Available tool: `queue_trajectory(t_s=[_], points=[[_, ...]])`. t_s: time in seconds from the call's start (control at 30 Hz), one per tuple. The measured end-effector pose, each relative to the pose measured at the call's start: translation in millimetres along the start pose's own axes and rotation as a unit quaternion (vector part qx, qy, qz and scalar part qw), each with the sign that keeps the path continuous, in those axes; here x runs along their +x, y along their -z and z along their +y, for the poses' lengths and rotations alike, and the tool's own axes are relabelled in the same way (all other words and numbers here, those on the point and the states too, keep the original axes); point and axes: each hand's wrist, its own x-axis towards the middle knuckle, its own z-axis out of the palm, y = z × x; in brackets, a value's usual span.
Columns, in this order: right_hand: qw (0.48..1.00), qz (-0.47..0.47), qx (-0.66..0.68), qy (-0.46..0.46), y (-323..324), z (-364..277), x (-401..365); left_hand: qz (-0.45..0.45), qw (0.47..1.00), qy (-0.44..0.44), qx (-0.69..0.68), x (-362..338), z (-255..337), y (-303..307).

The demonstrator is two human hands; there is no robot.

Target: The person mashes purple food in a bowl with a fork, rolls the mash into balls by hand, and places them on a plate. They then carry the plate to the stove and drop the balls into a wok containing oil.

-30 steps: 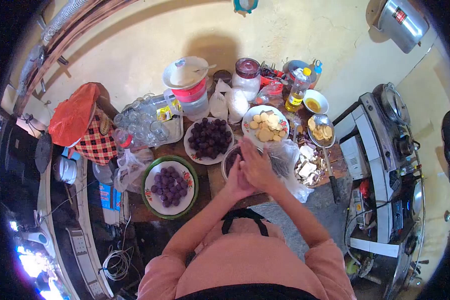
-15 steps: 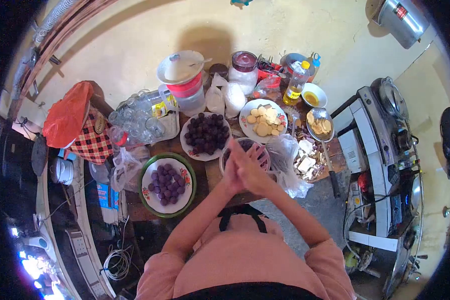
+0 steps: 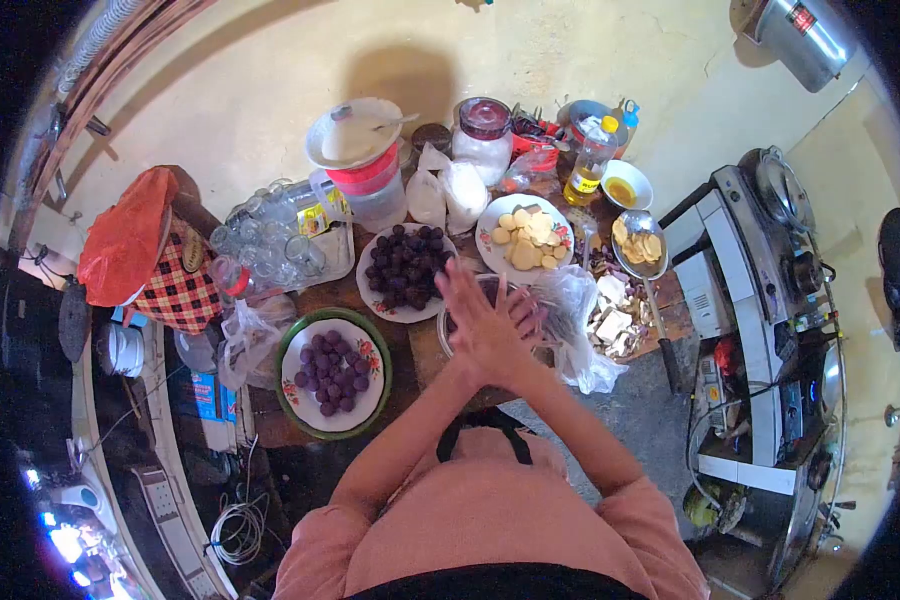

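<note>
My right hand [image 3: 486, 332] lies palm to palm against my left hand [image 3: 526, 318], fingers of both stretched out and crossing at an angle. Whatever may be between the palms is hidden. Both hands are over a bowl [image 3: 444, 332] at the table's front edge, covering most of it and its contents. Left of them, a floral plate [image 3: 295, 395] holds purple balls [image 3: 332, 370] on a green-rimmed base. Behind the hands is a white plate [image 3: 372, 300] of darker, coated purple balls [image 3: 408, 265]. A plate [image 3: 488, 250] with pale yellow slices [image 3: 530, 240] stands behind to the right.
Right of the bowl are a clear plastic bag [image 3: 568, 335], chopped white and purple pieces [image 3: 615, 318] and a knife [image 3: 666, 345]. An oil bottle [image 3: 588, 170], lidded jar [image 3: 484, 145] and pitcher [image 3: 368, 195] stand behind. Glass jars [image 3: 270, 245] fill a left tray. A stove [image 3: 760, 225] is right.
My hands have slid against each other: the fingers, earlier narrow and nearly edge-on, now spread crosswise, the right hand's pointing up-left and the left's up-right. The plates have not moved.
</note>
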Motion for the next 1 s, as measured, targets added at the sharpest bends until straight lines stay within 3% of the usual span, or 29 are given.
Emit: queue_trajectory(t_s=[0.03,0.1,0.17,0.23,0.3,0.37,0.4,0.5,0.53,0.63,0.67,0.73,0.77,0.8,0.83,0.87,0.9,0.97,1.0], points=[[0.975,-0.133,0.175,0.012,27,3,4,-0.021,0.994,-0.091,0.053,-2,-3,0],[0.932,-0.256,0.254,0.017,31,18,3,-0.028,0.990,-0.119,0.077,-2,-3,1],[0.965,-0.249,0.077,0.005,-1,34,-6,0.006,1.000,0.002,0.022,-5,-1,1],[0.959,-0.222,0.176,-0.001,-8,22,0,0.039,0.992,0.118,-0.034,-7,2,1],[0.949,-0.202,0.240,0.032,-8,16,1,0.016,0.978,0.181,-0.100,-2,7,15],[0.939,-0.192,0.267,0.098,6,13,-11,-0.061,0.963,0.196,-0.175,12,14,55],[0.933,-0.186,0.279,0.129,10,14,-14,0.069,0.982,0.166,-0.061,7,32,27],[0.959,-0.231,0.166,-0.005,-10,44,-3,0.141,0.951,0.275,0.004,5,46,-22],[0.951,-0.219,0.217,-0.039,-5,35,7,0.171,0.954,0.241,0.042,4,35,-45],[0.922,-0.246,0.270,0.126,32,5,12,-0.013,0.957,0.257,-0.136,12,3,44],[0.907,-0.254,0.285,0.180,38,2,12,0.023,0.971,0.203,-0.123,11,17,29],[0.926,-0.304,0.193,0.115,14,26,0,0.038,0.998,-0.042,0.013,15,-26,63],[0.929,-0.329,0.148,0.080,7,33,-6,0.023,0.999,-0.043,-0.004,10,-27,63],[0.934,-0.296,0.193,0.059,5,27,-5,0.008,0.999,-0.044,-0.022,6,-28,62],[0.935,-0.261,0.236,0.039,2,16,-1,-0.030,0.989,0.077,-0.127,-2,-2,34],[0.934,-0.225,0.278,0.020,0,9,3,-0.029,0.977,0.142,-0.157,-2,7,27],[0.928,-0.238,0.275,0.078,8,4,5,-0.024,0.960,0.206,-0.187,-3,16,20],[0.909,-0.261,0.264,0.189,32,-5,7,0.065,0.965,0.232,-0.107,5,17,28],[0.917,-0.264,0.216,0.205,29,5,3,0.015,0.971,0.214,-0.111,3,22,33]])
